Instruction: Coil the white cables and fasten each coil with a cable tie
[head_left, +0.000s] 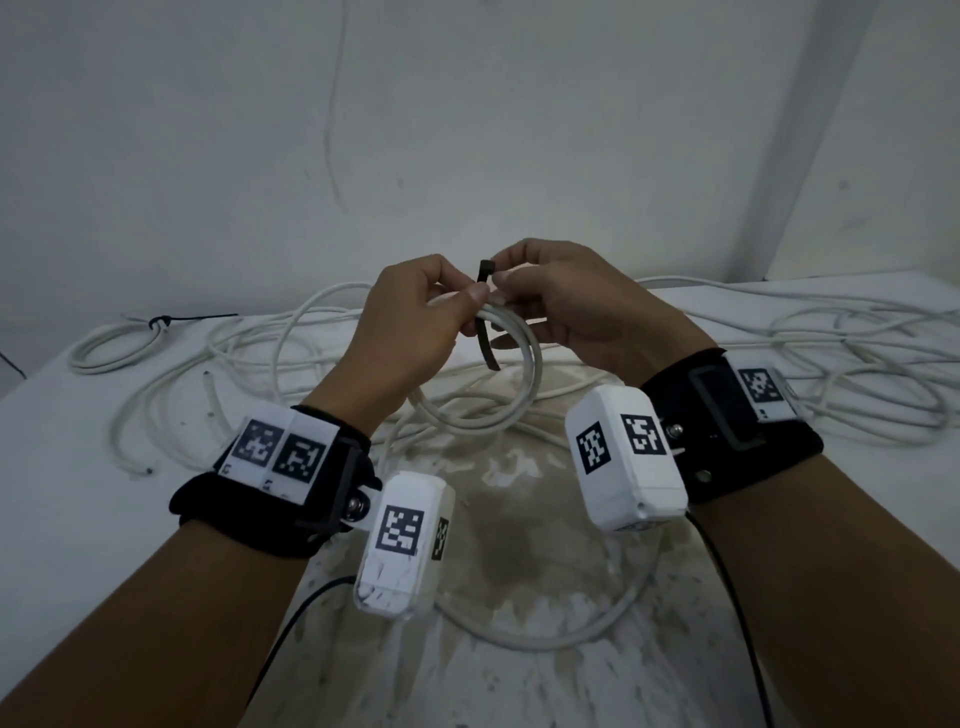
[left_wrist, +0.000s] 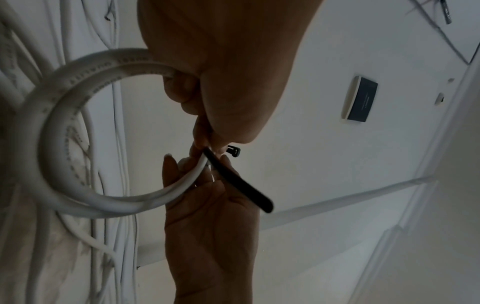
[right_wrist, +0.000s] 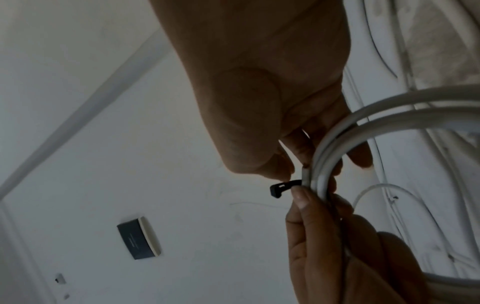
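I hold a small coil of white cable (head_left: 511, 402) in the air above the table. My left hand (head_left: 470, 304) grips the coil at its top, thumb pressing the strands together. A black cable tie (head_left: 488, 343) crosses the coil there, its head (head_left: 487, 268) sticking up and its tail hanging down inside the loop. My right hand (head_left: 501, 278) pinches the tie just by the head. In the left wrist view the tie (left_wrist: 239, 181) slants across the coil (left_wrist: 52, 133). In the right wrist view the tie head (right_wrist: 281, 188) juts out beside the coil (right_wrist: 389, 107).
Loose white cables (head_left: 857, 364) sprawl over the white, stained table (head_left: 78, 519), left and right. A coil bound with a black tie (head_left: 161, 323) lies at the far left. One cable loop (head_left: 571, 639) lies near me. The wall stands close behind.
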